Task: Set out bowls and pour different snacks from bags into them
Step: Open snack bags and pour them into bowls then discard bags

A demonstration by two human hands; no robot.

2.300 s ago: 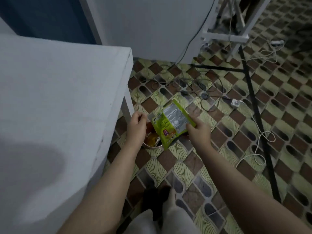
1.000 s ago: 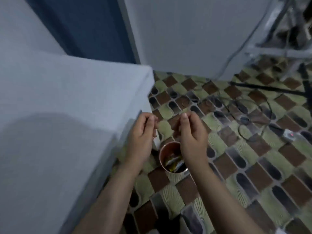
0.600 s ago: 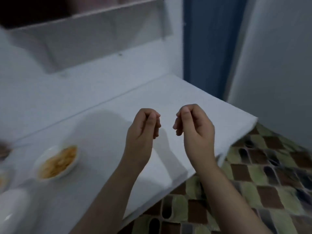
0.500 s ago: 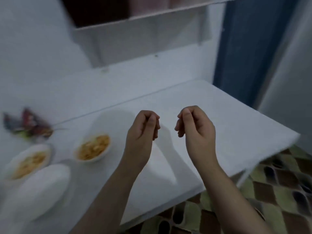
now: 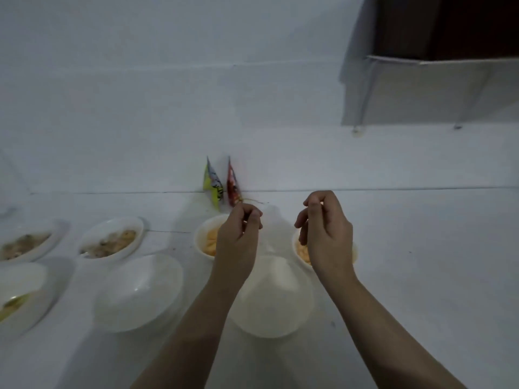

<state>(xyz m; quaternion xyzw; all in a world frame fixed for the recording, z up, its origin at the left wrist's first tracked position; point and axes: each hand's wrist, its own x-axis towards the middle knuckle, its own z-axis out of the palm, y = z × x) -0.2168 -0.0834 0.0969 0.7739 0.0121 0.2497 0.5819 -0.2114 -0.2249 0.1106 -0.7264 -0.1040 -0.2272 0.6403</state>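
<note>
— What are the hands doing?

— Both hover above the white table (image 5: 421,276), empty. The left hand (image 5: 238,242) has its fingers curled in, thumb against forefinger, gripping nothing. The right hand (image 5: 327,237) is loosely curled too, fingertips apart, holding nothing.

— And the bowls?

— Seven white ones show. Two empty bowls sit toward the near edge: one (image 5: 140,293) left of the left forearm, another (image 5: 276,301) between the two forearms, partly covered by them. Behind these, two small bowls of orange snack: one (image 5: 206,237) half hidden by the left hand, the other (image 5: 302,249) mostly behind the right hand.

— Further left?

— A bowl of pale brownish snack (image 5: 112,241), then another like it (image 5: 24,245) at the left edge of the view. Nearer, at the far left, a bowl (image 5: 16,293) with something yellowish at the bottom (blurred, so I cannot tell what).

— Any bags?

— Two, standing at the back edge of the table against the wall (image 5: 168,94): a yellow-green bag (image 5: 213,186) and a red bag (image 5: 232,184) just beside it on the right (both seen edge-on, tops pointing up). They stand just behind the left hand, apart from it.

— Anything else?

— A white shelf (image 5: 427,91) on the wall, upper right.
</note>
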